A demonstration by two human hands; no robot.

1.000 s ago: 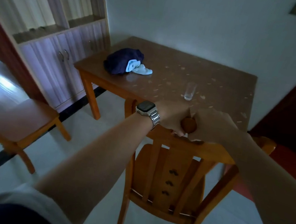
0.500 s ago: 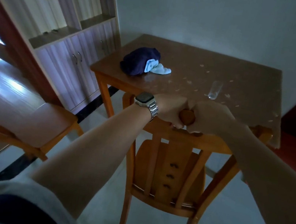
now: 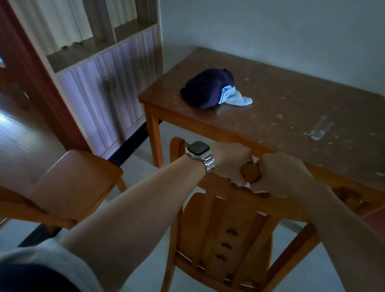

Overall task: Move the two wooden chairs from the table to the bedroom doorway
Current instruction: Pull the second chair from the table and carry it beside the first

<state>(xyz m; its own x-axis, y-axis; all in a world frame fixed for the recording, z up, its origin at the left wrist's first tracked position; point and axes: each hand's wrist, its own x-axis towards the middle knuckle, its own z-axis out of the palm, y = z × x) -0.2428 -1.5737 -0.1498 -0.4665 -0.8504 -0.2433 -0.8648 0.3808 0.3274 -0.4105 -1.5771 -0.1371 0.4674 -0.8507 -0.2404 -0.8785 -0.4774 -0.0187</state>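
A wooden chair (image 3: 224,240) with a slatted back stands in front of me, its seat facing the brown table (image 3: 277,123). My left hand (image 3: 230,162), with a metal watch on the wrist, and my right hand (image 3: 279,174) both grip the chair's top rail, side by side around its rounded centre knob. A second wooden chair (image 3: 73,185) sits to the left, at the threshold of the room with the wood floor. Only its seat and part of its frame show.
On the table lie a dark blue bundle with a light blue cloth (image 3: 210,88) and a clear glass (image 3: 320,130). A cabinet with shelves (image 3: 97,39) lines the left wall. A dark red door frame (image 3: 24,58) borders the doorway. The floor under the chair is pale.
The view has shifted left and closer to the second chair, which now looms larger. The held chair has drawn back from the table a little. Both hands keep their grip.
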